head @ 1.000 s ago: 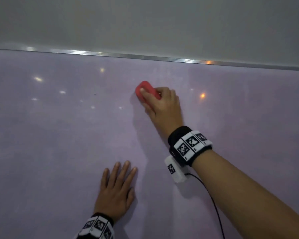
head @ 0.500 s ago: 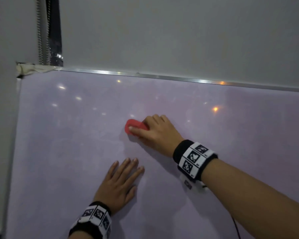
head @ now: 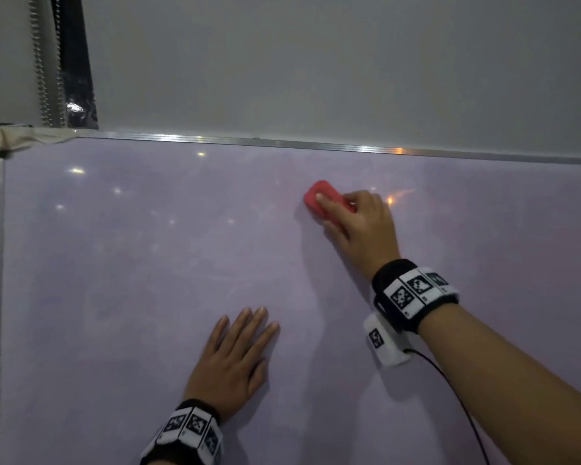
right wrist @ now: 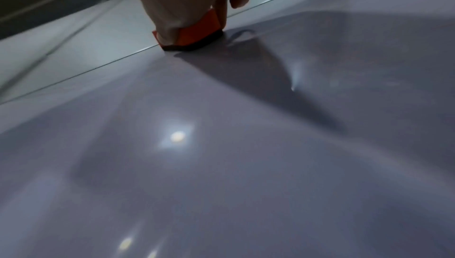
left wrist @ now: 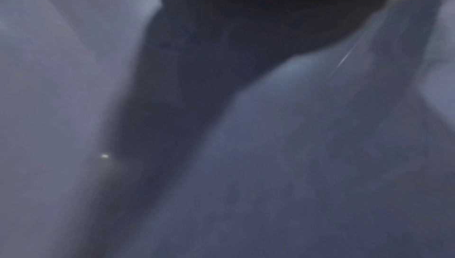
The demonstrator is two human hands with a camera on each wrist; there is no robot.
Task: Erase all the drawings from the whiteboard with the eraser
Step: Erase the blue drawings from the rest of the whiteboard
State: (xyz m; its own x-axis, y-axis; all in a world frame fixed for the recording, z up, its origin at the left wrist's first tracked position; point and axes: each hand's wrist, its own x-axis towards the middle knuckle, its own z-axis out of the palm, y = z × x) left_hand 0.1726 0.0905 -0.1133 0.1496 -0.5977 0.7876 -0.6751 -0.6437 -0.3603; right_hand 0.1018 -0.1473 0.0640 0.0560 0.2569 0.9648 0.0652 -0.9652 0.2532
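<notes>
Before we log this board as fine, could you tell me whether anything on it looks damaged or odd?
Yes: the whiteboard's top-left frame corner is wrapped in crumpled beige tape, like a makeshift repair. Otherwise only faint smears show on its surface.

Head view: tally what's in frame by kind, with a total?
Whiteboard: 1
Eraser: 1, red, held by the right hand
Hands: 2; the left hand lies flat on the board
Wristbands: 2
Total: 6
</notes>
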